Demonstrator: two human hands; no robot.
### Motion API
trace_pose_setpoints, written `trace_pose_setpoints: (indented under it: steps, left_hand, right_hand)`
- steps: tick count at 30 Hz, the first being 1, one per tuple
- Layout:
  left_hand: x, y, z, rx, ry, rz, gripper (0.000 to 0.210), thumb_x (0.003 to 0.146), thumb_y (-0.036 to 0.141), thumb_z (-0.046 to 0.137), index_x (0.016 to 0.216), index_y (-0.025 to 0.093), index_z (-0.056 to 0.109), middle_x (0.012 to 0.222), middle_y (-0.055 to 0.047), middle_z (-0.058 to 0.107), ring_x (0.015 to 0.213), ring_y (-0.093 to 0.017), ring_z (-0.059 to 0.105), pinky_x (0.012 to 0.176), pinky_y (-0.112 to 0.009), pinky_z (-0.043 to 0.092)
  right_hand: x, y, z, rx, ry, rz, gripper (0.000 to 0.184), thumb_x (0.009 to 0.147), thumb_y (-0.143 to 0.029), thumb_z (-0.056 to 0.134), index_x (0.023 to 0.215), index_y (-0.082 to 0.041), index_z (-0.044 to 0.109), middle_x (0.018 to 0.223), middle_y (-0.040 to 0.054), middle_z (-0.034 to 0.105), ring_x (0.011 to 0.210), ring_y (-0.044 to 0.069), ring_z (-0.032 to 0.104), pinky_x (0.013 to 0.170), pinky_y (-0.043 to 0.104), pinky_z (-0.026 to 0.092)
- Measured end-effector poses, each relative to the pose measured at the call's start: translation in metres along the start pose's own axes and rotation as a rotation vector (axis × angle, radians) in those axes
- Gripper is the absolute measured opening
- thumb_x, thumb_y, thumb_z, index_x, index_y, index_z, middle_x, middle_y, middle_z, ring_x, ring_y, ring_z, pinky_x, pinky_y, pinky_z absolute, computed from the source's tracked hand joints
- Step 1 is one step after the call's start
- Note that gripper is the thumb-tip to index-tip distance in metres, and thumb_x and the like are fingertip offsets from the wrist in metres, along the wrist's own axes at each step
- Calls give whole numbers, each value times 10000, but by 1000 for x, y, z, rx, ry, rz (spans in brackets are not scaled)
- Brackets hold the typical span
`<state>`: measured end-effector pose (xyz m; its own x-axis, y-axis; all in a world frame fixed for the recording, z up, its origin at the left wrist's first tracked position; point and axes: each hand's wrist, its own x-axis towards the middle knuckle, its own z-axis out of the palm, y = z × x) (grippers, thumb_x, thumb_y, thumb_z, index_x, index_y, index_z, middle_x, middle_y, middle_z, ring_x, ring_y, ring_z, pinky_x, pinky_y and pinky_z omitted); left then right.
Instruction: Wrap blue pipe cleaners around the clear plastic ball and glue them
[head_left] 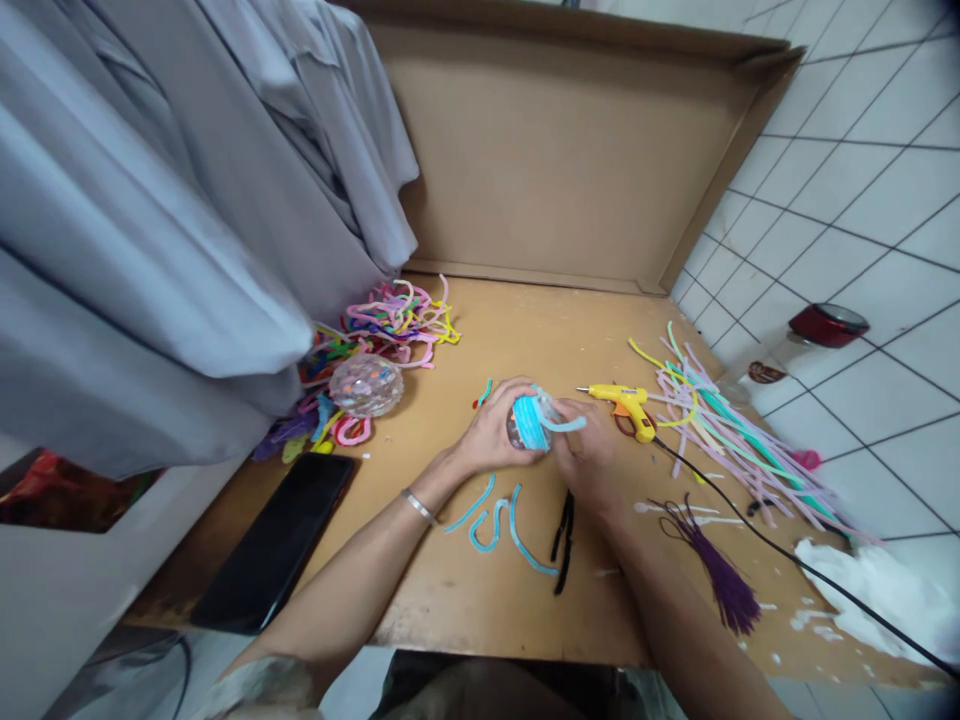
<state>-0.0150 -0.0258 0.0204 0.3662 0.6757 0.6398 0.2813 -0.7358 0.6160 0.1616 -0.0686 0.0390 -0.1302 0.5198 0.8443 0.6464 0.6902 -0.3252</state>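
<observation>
Above the middle of the table, my left hand is wrapped around a small round object covered in bands of light blue pipe cleaner. A dark, speckled part of it shows at the lower left. My right hand is closed at its right side, fingers on a blue pipe cleaner whose end sticks out; the fingertips are partly hidden and slightly blurred. Below the hands lie several loose blue pipe cleaners and black pipe cleaner pieces.
A yellow hot glue gun with a black cord lies right, beside pastel pipe cleaners and a purple tassel. At left are a clear ball, tangled pipe cleaners and a black phone. Cardboard stands behind.
</observation>
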Motion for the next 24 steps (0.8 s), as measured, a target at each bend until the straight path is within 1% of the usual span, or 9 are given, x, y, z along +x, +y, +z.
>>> trace_pose_setpoints:
  steps: [2,5,7,9,11,14,16,19,24]
  left_hand:
    - [0,-2,0,3,5,-40,802,549,305,862,1267,214,517,1344,-145,569,1288,-338,551,1085,-529,463]
    - [1,-2,0,-20,-1,-30,797,551,316,867,1257,192,517,1310,-154,583,1257,-332,566,1075,-527,470]
    - [2,-2,0,-35,-1,-35,786,561,317,864,1257,191,521,1307,-155,584,1246,-326,575,1071,-521,472]
    - [3,-1,0,-45,-6,-50,790,556,313,868,1258,200,526,1310,-148,585,1244,-324,579,1072,-515,471]
    - [4,-1,0,-55,-10,-60,796,545,301,874,1258,209,531,1303,-138,594,1242,-322,581,1071,-506,473]
    - [5,-2,0,-69,-18,-62,805,537,286,881,1261,215,536,1289,-130,608,1234,-320,587,1067,-501,478]
    - [5,-3,0,-76,-24,-54,819,531,279,887,1268,217,536,1296,-130,606,1232,-321,588,1072,-509,476]
    - [5,-5,0,-87,-34,-26,838,520,269,900,1273,203,538,1315,-143,591,1243,-320,583,1084,-511,472]
    - [6,-5,-2,-98,-49,12,796,557,281,888,1272,188,550,1310,-148,595,1253,-311,581,1093,-494,471]
  right_hand:
    - [0,7,-2,-47,41,31,232,940,-175,546,1127,-257,656,993,73,743,937,236,699,852,445,586]
    - [-1,18,-4,-67,119,151,182,932,-217,567,1077,-229,675,961,89,735,915,245,695,823,446,592]
    - [-1,22,-4,-31,137,216,169,925,-241,580,1055,-221,685,953,91,735,900,241,694,812,435,594]
    - [0,22,-4,10,129,239,167,916,-251,588,1043,-223,694,955,87,734,895,238,692,811,426,592]
    - [4,19,-4,57,84,217,175,907,-244,593,1047,-228,697,962,82,727,905,237,687,814,418,588]
    - [11,13,-5,136,-51,156,196,896,-221,605,1070,-240,694,972,70,713,924,230,682,825,404,584]
    - [16,10,-5,164,-114,130,212,894,-219,617,1089,-248,693,986,66,704,933,227,681,831,397,583]
    - [21,11,-2,180,-149,110,212,904,-224,620,1098,-255,700,999,65,692,931,223,686,809,382,586]
    - [26,14,4,154,-164,50,161,926,-207,605,1024,-267,718,962,47,694,915,211,689,794,358,581]
